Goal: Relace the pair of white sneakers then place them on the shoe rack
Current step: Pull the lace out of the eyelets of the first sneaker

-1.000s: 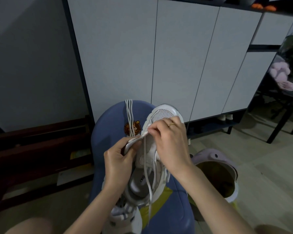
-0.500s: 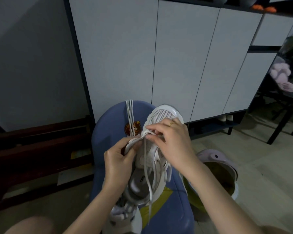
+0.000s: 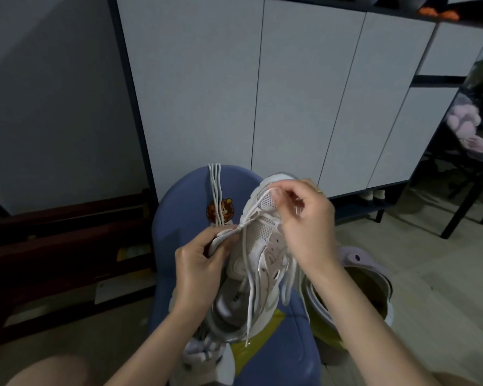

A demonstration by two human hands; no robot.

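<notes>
A white sneaker (image 3: 258, 246) is held toe-away above a blue seat (image 3: 184, 213). My left hand (image 3: 200, 263) grips its tongue and near side. My right hand (image 3: 304, 218) pinches a white lace (image 3: 258, 203) over the toe end and holds it taut across the upper. The lace's other end hangs down past the heel. A second white sneaker (image 3: 204, 360) lies on the seat below, partly hidden by my forearm. Another lace (image 3: 215, 190), folded into strands, lies on the seat's far part.
White cabinet doors (image 3: 290, 93) rise behind the seat, with an open bottom shelf (image 3: 374, 201) holding shoes. A lilac and yellow clog (image 3: 357, 291) sits on the floor at right. Dark wooden boards (image 3: 53, 246) are at left, black table legs (image 3: 463, 207) at far right.
My right hand has pulled the lace up and away toward the toe, drawing it longer through the eyelet. My left hand has kept its grip on the tongue.
</notes>
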